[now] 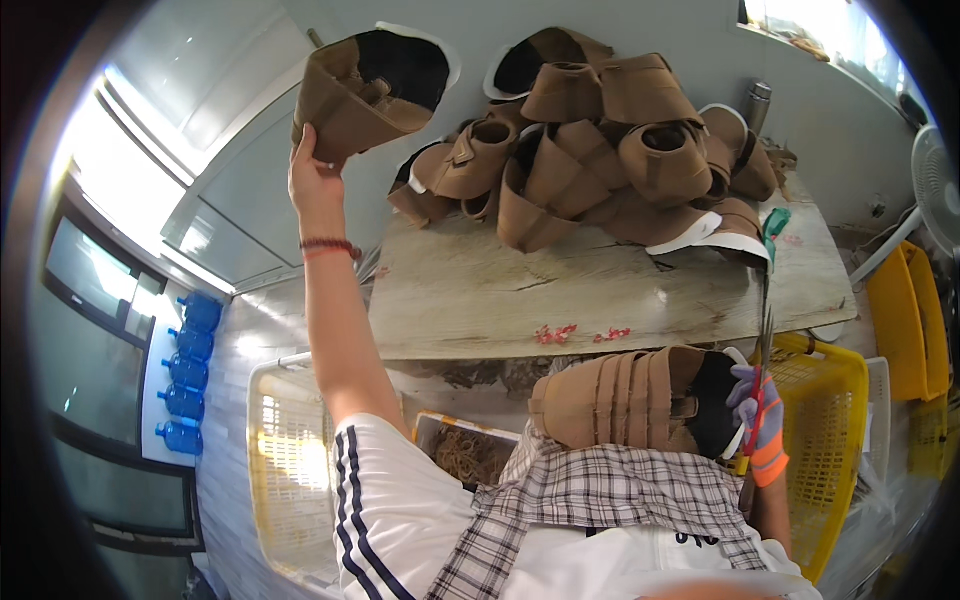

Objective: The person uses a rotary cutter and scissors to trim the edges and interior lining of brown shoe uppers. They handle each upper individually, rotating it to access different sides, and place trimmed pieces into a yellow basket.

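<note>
My bare left hand [318,178] is raised at the upper left, its fingers closed on the edge of a brown shoe upper [340,110] with black lining and a white rim. My right hand [762,412], in a grey and orange glove, grips scissors [766,345] with red handles, blades pointing up. Beside that hand, a nested stack of brown shoe uppers [625,400] lies across my lap, its black-lined end against the gloved fingers. On the table [480,300] sits a heap of similar uppers [570,170].
Yellow baskets stand left [290,450] and right [825,450] of me. A box of tan scraps [465,450] is below the table. A metal flask [757,105] stands behind the heap; a white fan [938,185] is at right. Blue water bottles [185,370] line the left wall.
</note>
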`<state>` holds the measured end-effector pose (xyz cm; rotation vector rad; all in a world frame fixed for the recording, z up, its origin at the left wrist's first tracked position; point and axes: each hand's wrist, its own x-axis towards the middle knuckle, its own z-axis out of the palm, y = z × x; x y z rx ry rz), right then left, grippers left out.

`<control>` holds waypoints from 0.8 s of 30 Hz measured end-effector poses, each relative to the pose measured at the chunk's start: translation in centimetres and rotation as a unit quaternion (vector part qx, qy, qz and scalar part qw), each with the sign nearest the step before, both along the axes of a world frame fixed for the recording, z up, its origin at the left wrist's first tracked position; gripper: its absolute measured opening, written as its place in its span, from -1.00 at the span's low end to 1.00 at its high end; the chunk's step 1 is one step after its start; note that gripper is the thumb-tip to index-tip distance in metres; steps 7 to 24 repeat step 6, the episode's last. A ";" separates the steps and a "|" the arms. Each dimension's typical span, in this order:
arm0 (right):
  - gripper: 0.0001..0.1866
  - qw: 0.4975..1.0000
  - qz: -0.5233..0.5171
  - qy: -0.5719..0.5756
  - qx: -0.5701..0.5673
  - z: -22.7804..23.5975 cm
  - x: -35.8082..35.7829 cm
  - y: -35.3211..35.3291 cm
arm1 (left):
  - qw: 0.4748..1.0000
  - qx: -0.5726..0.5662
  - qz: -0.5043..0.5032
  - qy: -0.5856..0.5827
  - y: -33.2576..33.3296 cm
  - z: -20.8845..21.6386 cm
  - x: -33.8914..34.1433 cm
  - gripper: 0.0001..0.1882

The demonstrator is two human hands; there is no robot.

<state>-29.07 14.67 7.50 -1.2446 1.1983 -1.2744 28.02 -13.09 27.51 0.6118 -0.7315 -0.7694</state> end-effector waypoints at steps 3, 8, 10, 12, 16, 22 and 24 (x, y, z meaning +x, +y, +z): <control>-0.57 0.995 -0.018 -0.075 0.058 1.9 -0.4 -1.9 | 0.981 -0.060 -0.176 0.060 7.8 -3.3 -1.9 -0.61; -0.51 0.999 0.036 0.022 -0.032 4.0 0.1 -2.0 | 0.974 -0.014 -0.145 0.175 12.7 -8.1 -3.9 -0.56; -0.51 0.999 0.036 0.022 -0.032 4.0 0.1 -2.0 | 0.974 -0.014 -0.145 0.175 12.7 -8.1 -3.9 -0.56; -0.51 0.999 0.036 0.022 -0.032 4.0 0.1 -2.0 | 0.974 -0.014 -0.145 0.175 12.7 -8.1 -3.9 -0.56; -0.51 0.999 0.036 0.022 -0.032 4.0 0.1 -2.0 | 0.974 -0.014 -0.145 0.175 12.7 -8.1 -3.9 -0.56; -0.51 0.999 0.036 0.022 -0.032 4.0 0.1 -2.0 | 0.974 -0.014 -0.145 0.175 12.7 -8.1 -3.9 -0.56; -0.51 0.999 0.036 0.022 -0.032 4.0 0.1 -2.0 | 0.974 -0.014 -0.145 0.175 12.7 -8.1 -3.9 -0.56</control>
